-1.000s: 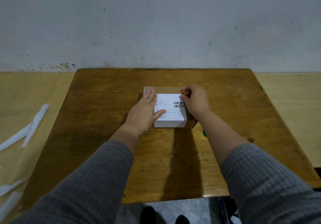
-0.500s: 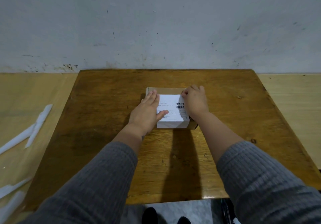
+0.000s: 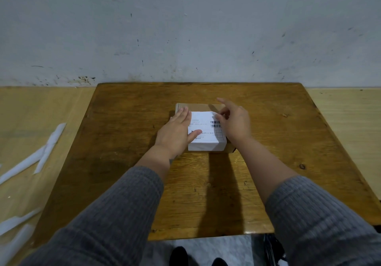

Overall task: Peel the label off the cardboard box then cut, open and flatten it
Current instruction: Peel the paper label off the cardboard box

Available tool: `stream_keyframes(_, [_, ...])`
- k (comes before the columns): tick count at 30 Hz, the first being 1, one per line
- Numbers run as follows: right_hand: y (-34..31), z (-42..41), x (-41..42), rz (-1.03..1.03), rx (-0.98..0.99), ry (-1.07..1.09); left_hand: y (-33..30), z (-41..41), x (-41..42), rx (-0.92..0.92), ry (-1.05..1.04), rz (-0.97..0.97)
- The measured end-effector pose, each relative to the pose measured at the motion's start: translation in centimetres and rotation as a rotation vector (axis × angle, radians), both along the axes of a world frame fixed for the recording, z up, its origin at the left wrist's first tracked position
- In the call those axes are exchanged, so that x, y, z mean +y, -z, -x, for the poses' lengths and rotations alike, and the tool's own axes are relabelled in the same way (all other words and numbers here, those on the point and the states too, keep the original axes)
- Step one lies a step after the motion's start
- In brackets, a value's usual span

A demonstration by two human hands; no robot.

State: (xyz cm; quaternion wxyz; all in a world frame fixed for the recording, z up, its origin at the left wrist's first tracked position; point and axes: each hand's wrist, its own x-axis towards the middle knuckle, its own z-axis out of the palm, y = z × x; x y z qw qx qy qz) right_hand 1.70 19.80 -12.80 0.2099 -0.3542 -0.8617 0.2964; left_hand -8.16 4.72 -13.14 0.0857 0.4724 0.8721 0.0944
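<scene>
At the middle of the table (image 3: 127,133) sits the box (image 3: 198,107), its white label (image 3: 206,135) covering the top and folding over the near face. Left hand (image 3: 177,133) lies flat and open on the box's left part, thumb on the label. Right hand (image 3: 235,121) is at the label's far right corner, thumb and fingers pinching the lifted corner, index finger extended. White strips (image 3: 47,148) lie left of the table.

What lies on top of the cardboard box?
A white label, the flat left hand and the right hand at its far corner. The cardboard box is shut; its contents are hidden.
</scene>
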Motion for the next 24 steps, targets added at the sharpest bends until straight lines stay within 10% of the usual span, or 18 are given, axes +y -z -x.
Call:
stream_keyframes(10, [-1.3,1.0,-0.3,0.049,-0.163,0.018,-2.5,2.4,-0.8,-0.017,0.212,0.262])
stream_keyframes(24, [-1.7,-0.3,-1.8,0.070,-0.110,-0.098,0.2,1.2,-0.9,-0.076,0.099,0.110])
